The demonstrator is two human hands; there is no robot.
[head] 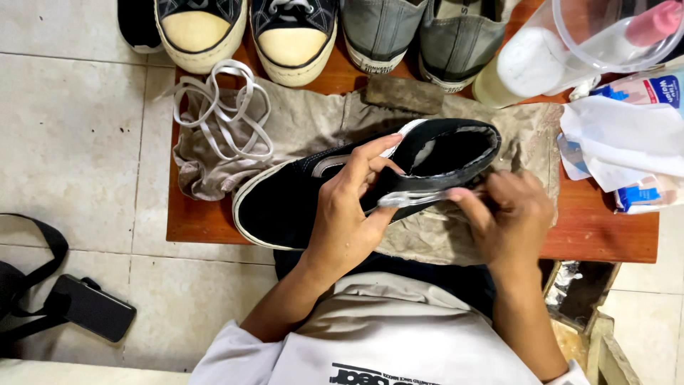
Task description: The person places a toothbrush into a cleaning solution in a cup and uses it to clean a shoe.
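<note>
A black sneaker [285,203] with a white sole edge lies on its side over a stained beige cloth [306,121] on a low red-brown table [605,232]. My left hand [349,214] grips the sneaker at its middle, fingers curled over the upper. My right hand [509,217] pinches the sneaker's grey inner edge near the heel opening, where a pale strip [413,198] shows. A loose white shoelace [221,107] lies on the cloth to the left of the sneaker.
Two black-and-cream sneakers [246,28] and two grey sneakers [420,32] line the table's far edge. A brown brush [402,94] lies by them. A clear tub [613,28], a white bottle [520,68] and white wipes [620,139] crowd the right. A black phone [92,306] and strap lie on the tiled floor.
</note>
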